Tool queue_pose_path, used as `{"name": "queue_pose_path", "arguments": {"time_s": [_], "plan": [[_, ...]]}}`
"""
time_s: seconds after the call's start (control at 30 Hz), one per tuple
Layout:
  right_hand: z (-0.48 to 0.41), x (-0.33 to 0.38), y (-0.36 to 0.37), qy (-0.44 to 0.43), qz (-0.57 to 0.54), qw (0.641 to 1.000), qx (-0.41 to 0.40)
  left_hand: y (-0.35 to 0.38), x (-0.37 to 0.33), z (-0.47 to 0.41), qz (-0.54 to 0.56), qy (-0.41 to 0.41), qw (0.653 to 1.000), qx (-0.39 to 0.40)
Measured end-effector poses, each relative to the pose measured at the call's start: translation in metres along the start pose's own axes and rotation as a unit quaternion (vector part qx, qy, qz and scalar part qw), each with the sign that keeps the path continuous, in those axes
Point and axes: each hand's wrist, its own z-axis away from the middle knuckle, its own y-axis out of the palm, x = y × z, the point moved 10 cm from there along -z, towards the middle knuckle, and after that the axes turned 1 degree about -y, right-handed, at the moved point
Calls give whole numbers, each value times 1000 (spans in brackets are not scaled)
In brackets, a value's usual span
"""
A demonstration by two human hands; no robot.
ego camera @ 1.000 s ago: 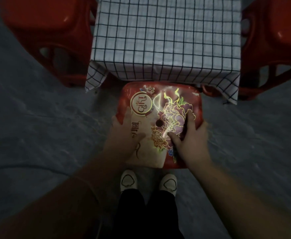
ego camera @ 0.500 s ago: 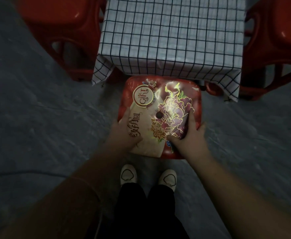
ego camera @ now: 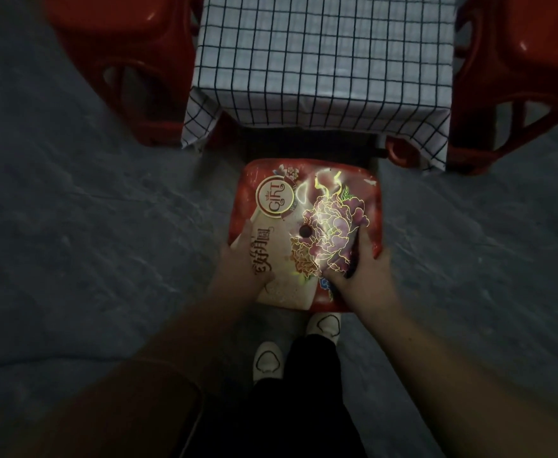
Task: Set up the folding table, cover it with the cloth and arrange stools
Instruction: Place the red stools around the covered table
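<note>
A red stool [ego camera: 307,193] with a printed flower and a round "GIFT" emblem on its seat stands on the floor just in front of the table. My left hand [ego camera: 241,262] grips the seat's near left edge, thumb lying on top. At the near right edge, my right hand [ego camera: 361,271] grips the seat, thumb and forefinger spread over the flower print. The low table under a white cloth [ego camera: 323,57] with a dark grid is straight ahead, its near corners hanging down.
One red stool [ego camera: 122,44] stands at the table's left side and another red stool [ego camera: 522,67] at its right. A red stool foot [ego camera: 399,153] shows under the cloth's right corner. Grey floor [ego camera: 72,226] spreads around; my white shoes [ego camera: 267,360] are close behind the held stool.
The stool's far edge was tucked against the cloth's hem; now a dark gap lies between them. My left foot has stepped back. Both hands keep their hold.
</note>
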Motion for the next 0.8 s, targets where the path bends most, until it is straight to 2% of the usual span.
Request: {"name": "queue_pose_path", "arguments": {"time_s": [0.27,0.53,0.8], "plan": [[64,-22,29,26,-14,999,18,15,43,56,7,-32,999,17],[116,-51,48,15,3,999,44,50,87,111,17,-59,998,27],[132,-62,62,10,12,999,38,58,99,118,-30,-43,998,23]]}}
